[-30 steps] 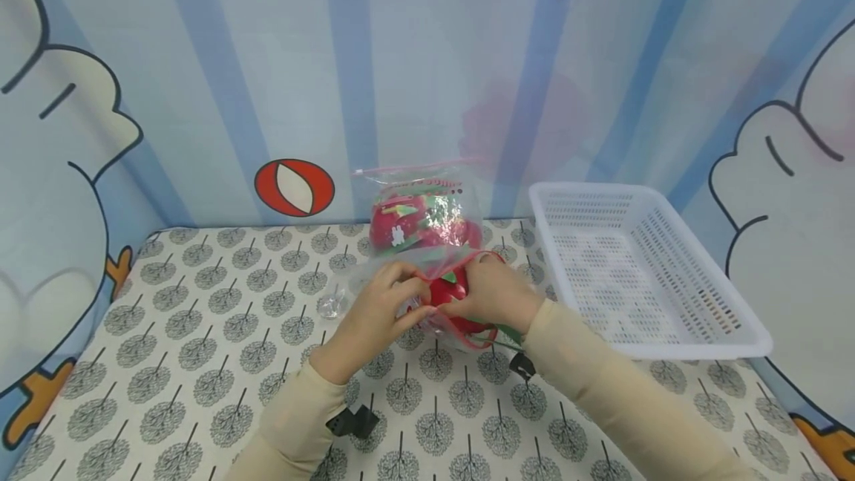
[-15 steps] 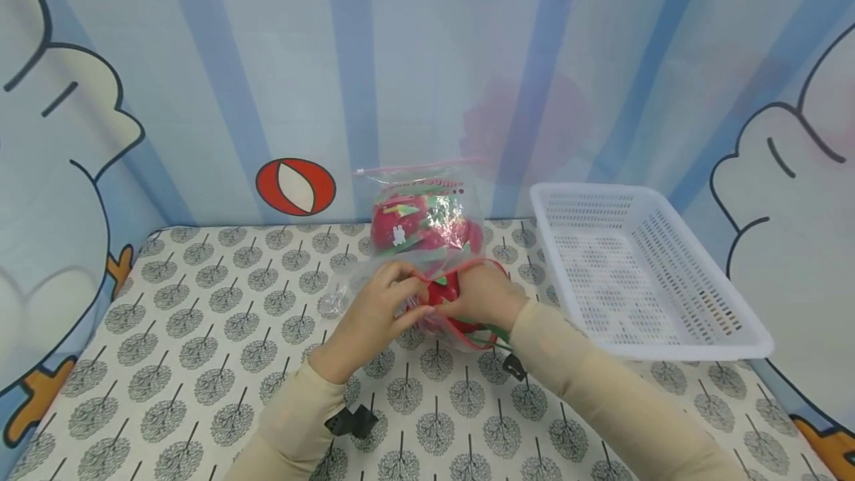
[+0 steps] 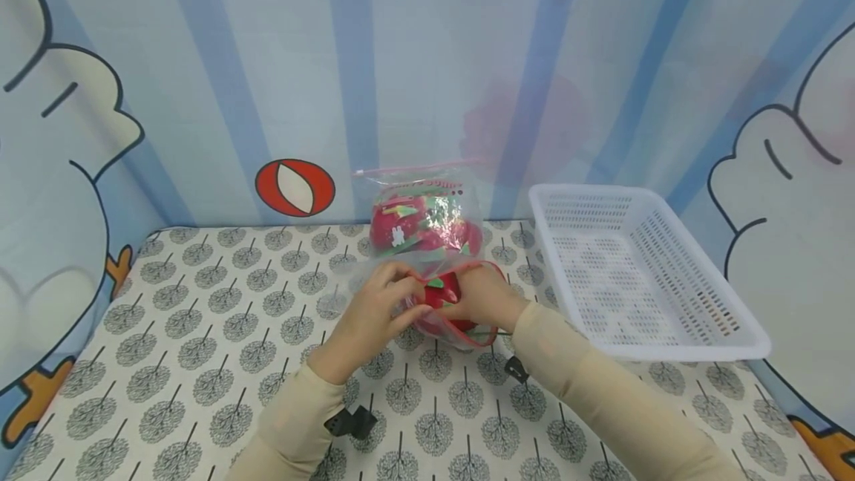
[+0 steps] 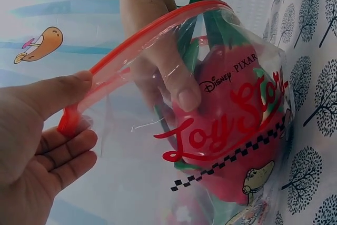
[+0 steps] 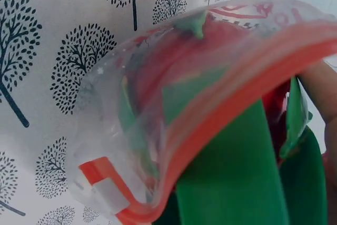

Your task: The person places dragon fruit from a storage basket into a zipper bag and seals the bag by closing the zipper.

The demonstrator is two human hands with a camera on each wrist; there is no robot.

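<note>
My left hand (image 3: 381,310) pinches the red zip edge of a clear zip bag (image 4: 205,151) between thumb and fingers and keeps its mouth spread. "Toy Story" lettering is printed on the plastic. Inside the mouth, my right hand (image 3: 490,295) grips a red dragon fruit (image 4: 224,109) with green leafy scales, the thumb lying along its side. Part of the fruit shows between both hands in the head view. Long green leaves (image 5: 226,172) stick up through the opening in the right wrist view, beside a white zip slider (image 5: 110,196). Some right fingers are hidden behind the fruit.
Behind the hands, a second clear bag (image 3: 427,221) with a pink zip holds red-and-green dragon fruits. A white perforated basket (image 3: 668,351) stands at the right. The tree-patterned cloth (image 3: 180,362) covers the table, and a cartoon curtain (image 3: 427,58) hangs at the back.
My right hand has shifted slightly left and deeper into the bag with the dragon fruit, its green leaves now mostly inside the mouth. The left hand has stayed nearly still.
</note>
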